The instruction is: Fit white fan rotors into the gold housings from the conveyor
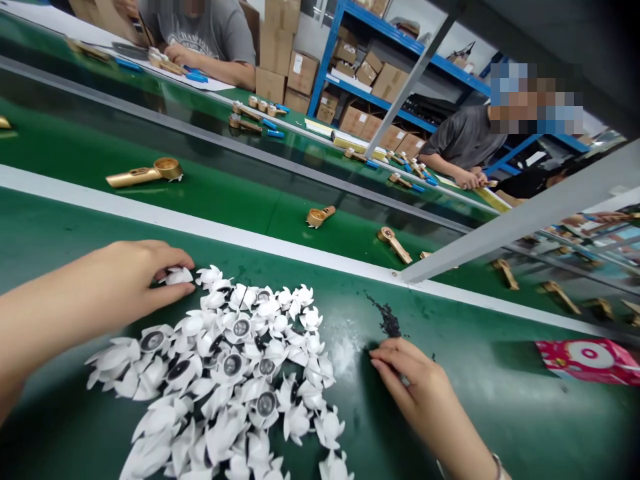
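Note:
My left hand (143, 270) is closed around a small white fan wheel (177, 275) at the far left of a heap, thumb on the near side and fingers behind. The heap of white fan wheels (233, 363) spreads over the green tabletop; several show round dark hubs. To the right, my right hand (413, 377) has thumb and fingertips pinched together just below a small pile of tiny black pieces (390, 323). Whatever those fingertips hold, if anything, is too small to make out.
Beyond a white rail (280, 248), a green conveyor belt carries gold handheld fan bodies (145, 173). A grey metal post (515, 220) slants across the right. A pink packet (590, 360) lies at right. Opposite, one person (205, 40) and another person (465, 147) work.

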### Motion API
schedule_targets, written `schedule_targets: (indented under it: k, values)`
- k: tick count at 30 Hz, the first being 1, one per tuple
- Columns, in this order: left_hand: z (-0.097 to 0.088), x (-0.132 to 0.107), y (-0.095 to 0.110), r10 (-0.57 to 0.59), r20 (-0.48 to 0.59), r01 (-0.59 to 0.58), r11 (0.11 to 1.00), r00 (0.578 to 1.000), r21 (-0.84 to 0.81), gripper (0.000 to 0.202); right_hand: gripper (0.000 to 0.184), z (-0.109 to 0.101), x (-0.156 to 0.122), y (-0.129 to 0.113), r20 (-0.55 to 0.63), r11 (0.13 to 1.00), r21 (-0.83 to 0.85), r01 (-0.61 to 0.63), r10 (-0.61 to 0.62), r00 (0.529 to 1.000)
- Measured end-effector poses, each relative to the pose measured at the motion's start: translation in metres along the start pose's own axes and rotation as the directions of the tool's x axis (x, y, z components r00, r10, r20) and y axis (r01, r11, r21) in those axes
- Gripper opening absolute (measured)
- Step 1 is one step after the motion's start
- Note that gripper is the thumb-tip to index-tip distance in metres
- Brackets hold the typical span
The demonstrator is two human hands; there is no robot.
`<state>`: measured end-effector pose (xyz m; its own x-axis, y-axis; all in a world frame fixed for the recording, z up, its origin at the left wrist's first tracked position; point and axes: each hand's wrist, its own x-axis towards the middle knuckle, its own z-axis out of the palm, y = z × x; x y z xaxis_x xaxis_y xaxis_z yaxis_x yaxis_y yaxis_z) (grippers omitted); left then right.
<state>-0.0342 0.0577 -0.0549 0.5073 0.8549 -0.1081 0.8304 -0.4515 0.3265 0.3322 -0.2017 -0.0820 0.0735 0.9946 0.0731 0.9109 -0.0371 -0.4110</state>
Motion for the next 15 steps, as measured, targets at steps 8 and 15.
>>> schedule_targets:
  k: [8,15]
  values:
    - [-0.011,-0.009,0.016,-0.203,-0.204,0.102,0.903,0.958,-0.418,0.033,0.019,0.004,0.015,-0.004,0.055,0.998,-0.059,0.033,-0.029,0.998]
    - [-0.007,-0.028,0.057,-0.067,0.036,0.056,0.329,0.997,-0.943,0.037,0.017,-0.016,0.046,-0.03,0.069,0.998,0.028,0.056,-0.057,0.996]
